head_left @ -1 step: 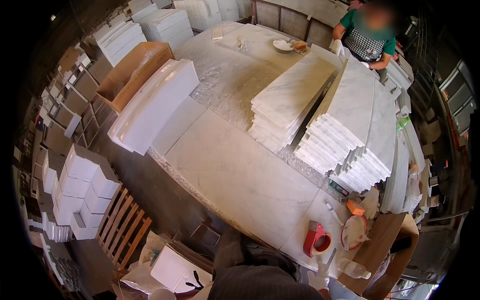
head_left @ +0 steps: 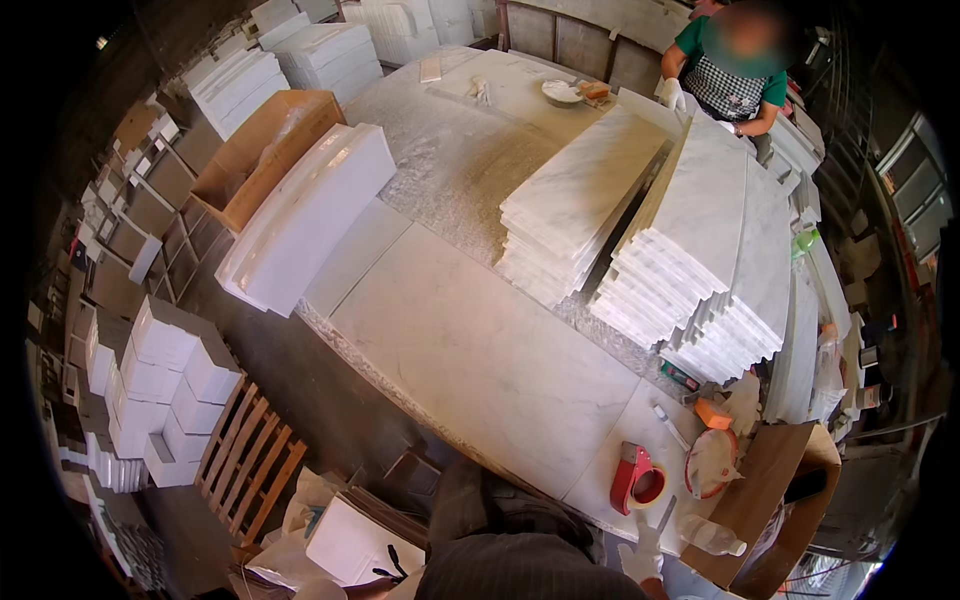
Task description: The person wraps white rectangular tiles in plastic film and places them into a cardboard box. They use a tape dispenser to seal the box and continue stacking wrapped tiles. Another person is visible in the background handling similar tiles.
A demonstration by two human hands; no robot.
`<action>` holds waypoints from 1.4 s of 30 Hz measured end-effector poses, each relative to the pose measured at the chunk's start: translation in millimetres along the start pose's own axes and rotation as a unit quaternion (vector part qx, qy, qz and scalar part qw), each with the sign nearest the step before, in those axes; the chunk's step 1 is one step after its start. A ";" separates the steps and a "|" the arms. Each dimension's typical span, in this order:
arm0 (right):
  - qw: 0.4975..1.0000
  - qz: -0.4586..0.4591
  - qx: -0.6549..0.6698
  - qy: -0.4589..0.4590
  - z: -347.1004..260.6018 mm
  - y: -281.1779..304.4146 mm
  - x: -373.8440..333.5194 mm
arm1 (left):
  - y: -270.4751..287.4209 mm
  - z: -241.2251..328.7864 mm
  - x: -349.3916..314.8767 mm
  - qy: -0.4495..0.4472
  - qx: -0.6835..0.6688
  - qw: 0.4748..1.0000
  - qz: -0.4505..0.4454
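My right hand (head_left: pixel 642 560), in a white glove, is at the table's near edge with its fingers apart and seemingly nothing in them. Just beyond its fingertips lies a flat metal blade (head_left: pixel 667 514). A red tape dispenser (head_left: pixel 628 477) with a roll of tape is close by, and a clear plastic bottle (head_left: pixel 712 536) lies to the right. Of my left arm only a bit of forearm (head_left: pixel 372 590) shows at the lower edge, near a black pronged thing (head_left: pixel 392 566); the hand's fingers cannot be made out. Large pale marble slabs (head_left: pixel 480 350) lie flat in front of me.
Stacked marble slabs (head_left: pixel 690 220) fill the table's right side; a co-worker (head_left: pixel 728 85) touches their far end. A white foam block (head_left: pixel 310 220) and cardboard box (head_left: pixel 262 150) stand left. Another open box (head_left: pixel 765 510) is at right. A wooden pallet (head_left: pixel 250 450) leans lower left.
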State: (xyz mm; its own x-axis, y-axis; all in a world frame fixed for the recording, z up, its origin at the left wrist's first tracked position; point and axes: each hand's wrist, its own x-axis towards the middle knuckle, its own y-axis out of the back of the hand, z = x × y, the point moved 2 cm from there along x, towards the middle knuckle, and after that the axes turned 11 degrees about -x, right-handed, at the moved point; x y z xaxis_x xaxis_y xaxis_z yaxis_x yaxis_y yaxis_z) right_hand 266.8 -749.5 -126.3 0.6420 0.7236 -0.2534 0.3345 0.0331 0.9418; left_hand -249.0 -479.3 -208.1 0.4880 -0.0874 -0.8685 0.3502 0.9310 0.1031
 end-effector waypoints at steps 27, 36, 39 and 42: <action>0.932 -0.010 0.339 0.125 -176.6 -18.8 173.3 | 171.5 143.6 69.8 -0.032 0.112 0.965 0.233; 0.853 -0.247 0.459 -0.014 -227.6 -23.1 184.8 | 204.6 99.6 43.1 -0.020 0.046 0.965 0.256; 0.849 -0.238 0.472 -0.020 -263.4 -8.4 199.3 | 266.4 115.3 4.0 0.002 -0.016 0.969 0.245; 0.874 -0.214 0.433 -0.047 -295.4 -23.0 214.5 | 316.7 88.0 -15.1 -0.023 -0.044 0.968 0.248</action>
State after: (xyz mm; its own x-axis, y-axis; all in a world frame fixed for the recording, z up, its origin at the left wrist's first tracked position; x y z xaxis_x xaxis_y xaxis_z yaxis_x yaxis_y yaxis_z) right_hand 193.0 -391.4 -137.1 0.3705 0.7110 -0.5976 0.9288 -0.2766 0.2467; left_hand -75.1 -214.4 -119.7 0.6151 0.3628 -0.7000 -0.0035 0.8891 0.4578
